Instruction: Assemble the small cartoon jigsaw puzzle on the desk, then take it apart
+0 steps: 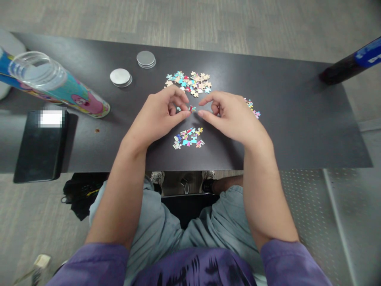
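Above the dark table, my left hand (163, 111) is curved, with its thumb and fingertips apart. Close to those tips is a small red-and-blue jigsaw piece (192, 108); whether it is touched I cannot tell. Facing it from the other side, my right hand (228, 113) has thumb and index finger separated, nothing visible between them. A loose group of jigsaw pieces (187, 142), mostly printed side up, lies nearer my body. Beyond my hands spreads a larger pile of jigsaw pieces (195, 84), many showing plain beige backs. More colourful pieces (253, 107) are partly hidden by my right wrist.
Two small stacks of round discs (120, 76) (145, 58) sit at the back left. A clear-topped patterned tube (74, 93) and a black flat device (41, 147) are on the left. A dark blue-banded cylinder (351, 63) stands at the right edge of the table (306, 119).
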`<state>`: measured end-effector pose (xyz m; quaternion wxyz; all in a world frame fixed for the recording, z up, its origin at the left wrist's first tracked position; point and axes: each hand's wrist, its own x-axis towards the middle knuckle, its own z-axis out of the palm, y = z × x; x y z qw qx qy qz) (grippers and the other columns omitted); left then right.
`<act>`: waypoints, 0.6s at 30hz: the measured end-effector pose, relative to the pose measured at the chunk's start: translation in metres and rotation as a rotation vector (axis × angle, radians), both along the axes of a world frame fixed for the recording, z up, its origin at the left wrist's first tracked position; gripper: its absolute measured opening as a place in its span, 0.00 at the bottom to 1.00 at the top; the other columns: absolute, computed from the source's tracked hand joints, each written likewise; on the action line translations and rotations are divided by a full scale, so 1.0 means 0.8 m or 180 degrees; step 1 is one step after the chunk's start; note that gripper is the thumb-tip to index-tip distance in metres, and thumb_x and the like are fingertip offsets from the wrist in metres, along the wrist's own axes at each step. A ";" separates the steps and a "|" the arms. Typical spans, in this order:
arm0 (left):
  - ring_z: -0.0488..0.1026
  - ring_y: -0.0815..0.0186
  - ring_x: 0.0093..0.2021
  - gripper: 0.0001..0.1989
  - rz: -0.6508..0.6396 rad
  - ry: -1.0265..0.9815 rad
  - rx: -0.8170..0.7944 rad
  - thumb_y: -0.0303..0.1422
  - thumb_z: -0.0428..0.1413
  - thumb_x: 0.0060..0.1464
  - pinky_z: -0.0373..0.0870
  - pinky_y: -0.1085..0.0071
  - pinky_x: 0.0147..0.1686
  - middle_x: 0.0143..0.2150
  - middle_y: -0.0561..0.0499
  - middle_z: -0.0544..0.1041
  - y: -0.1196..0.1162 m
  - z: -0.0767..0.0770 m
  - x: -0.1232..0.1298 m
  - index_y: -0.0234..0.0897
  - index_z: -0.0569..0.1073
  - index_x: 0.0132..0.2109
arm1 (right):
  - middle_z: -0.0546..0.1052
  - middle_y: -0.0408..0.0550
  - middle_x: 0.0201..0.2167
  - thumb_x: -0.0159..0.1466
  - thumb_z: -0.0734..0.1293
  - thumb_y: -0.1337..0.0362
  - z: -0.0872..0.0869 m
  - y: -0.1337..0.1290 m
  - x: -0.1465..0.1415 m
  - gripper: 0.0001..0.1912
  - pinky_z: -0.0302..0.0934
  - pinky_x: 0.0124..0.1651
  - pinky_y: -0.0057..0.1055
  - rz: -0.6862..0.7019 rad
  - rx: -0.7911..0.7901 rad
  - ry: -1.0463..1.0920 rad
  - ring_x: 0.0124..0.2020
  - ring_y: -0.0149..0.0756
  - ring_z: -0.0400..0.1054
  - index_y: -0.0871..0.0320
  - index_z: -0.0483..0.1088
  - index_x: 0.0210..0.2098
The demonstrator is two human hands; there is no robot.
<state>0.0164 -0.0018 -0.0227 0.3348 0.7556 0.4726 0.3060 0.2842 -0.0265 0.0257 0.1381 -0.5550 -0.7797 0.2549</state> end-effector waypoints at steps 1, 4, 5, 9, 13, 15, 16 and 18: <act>0.82 0.59 0.40 0.11 -0.0040 -0.0046 -0.0032 0.35 0.73 0.72 0.81 0.59 0.46 0.51 0.48 0.93 -0.001 0.000 0.001 0.45 0.85 0.57 | 0.87 0.50 0.46 0.87 0.72 0.51 -0.001 0.001 -0.003 0.14 0.72 0.51 0.51 -0.0005 -0.0014 0.0018 0.43 0.52 0.74 0.45 0.89 0.63; 0.81 0.60 0.39 0.11 -0.0135 -0.0148 -0.0118 0.37 0.74 0.70 0.80 0.60 0.44 0.49 0.49 0.93 -0.001 -0.001 0.003 0.45 0.85 0.56 | 0.84 0.47 0.40 0.87 0.73 0.55 -0.009 0.004 -0.013 0.10 0.67 0.49 0.47 0.0015 0.0023 0.0194 0.40 0.47 0.72 0.49 0.88 0.54; 0.80 0.60 0.39 0.12 -0.0140 -0.0171 -0.0134 0.37 0.75 0.68 0.80 0.61 0.43 0.48 0.49 0.93 0.000 -0.001 0.002 0.45 0.86 0.55 | 0.82 0.46 0.37 0.86 0.73 0.58 -0.012 0.004 -0.015 0.08 0.64 0.47 0.46 0.0007 0.0046 0.0288 0.39 0.46 0.71 0.51 0.86 0.51; 0.78 0.60 0.37 0.13 0.0057 -0.0079 -0.0034 0.34 0.77 0.63 0.79 0.60 0.44 0.49 0.50 0.92 0.006 -0.007 -0.004 0.46 0.87 0.53 | 0.74 0.41 0.31 0.83 0.76 0.64 -0.023 0.006 -0.017 0.06 0.55 0.43 0.43 -0.0230 0.0101 0.0405 0.35 0.43 0.66 0.53 0.83 0.46; 0.80 0.56 0.40 0.07 0.0318 0.0293 0.0190 0.31 0.73 0.67 0.79 0.55 0.47 0.51 0.49 0.92 0.011 -0.011 -0.010 0.47 0.88 0.50 | 0.75 0.42 0.30 0.83 0.78 0.67 -0.025 0.008 -0.008 0.03 0.56 0.45 0.44 -0.0346 0.0210 0.0216 0.36 0.45 0.67 0.53 0.87 0.51; 0.80 0.55 0.42 0.07 0.0368 0.0430 0.0238 0.31 0.73 0.69 0.79 0.53 0.49 0.54 0.48 0.91 0.011 -0.012 -0.011 0.48 0.88 0.51 | 0.78 0.45 0.32 0.84 0.78 0.66 -0.025 0.010 -0.002 0.06 0.60 0.47 0.45 -0.0214 0.0209 0.0176 0.38 0.46 0.70 0.52 0.91 0.51; 0.81 0.54 0.43 0.08 0.0382 0.0485 0.0250 0.31 0.73 0.69 0.80 0.52 0.49 0.56 0.47 0.91 0.011 -0.013 -0.012 0.48 0.88 0.51 | 0.81 0.46 0.34 0.84 0.78 0.65 -0.025 0.010 0.000 0.07 0.62 0.48 0.45 -0.0131 0.0183 0.0161 0.39 0.47 0.71 0.51 0.93 0.52; 0.81 0.54 0.43 0.09 0.0402 0.0585 0.0258 0.31 0.73 0.69 0.80 0.52 0.50 0.59 0.47 0.90 0.011 -0.013 -0.012 0.48 0.89 0.53 | 0.84 0.48 0.36 0.85 0.77 0.65 -0.025 0.011 0.005 0.10 0.64 0.50 0.45 -0.0001 0.0194 0.0183 0.40 0.47 0.75 0.51 0.96 0.53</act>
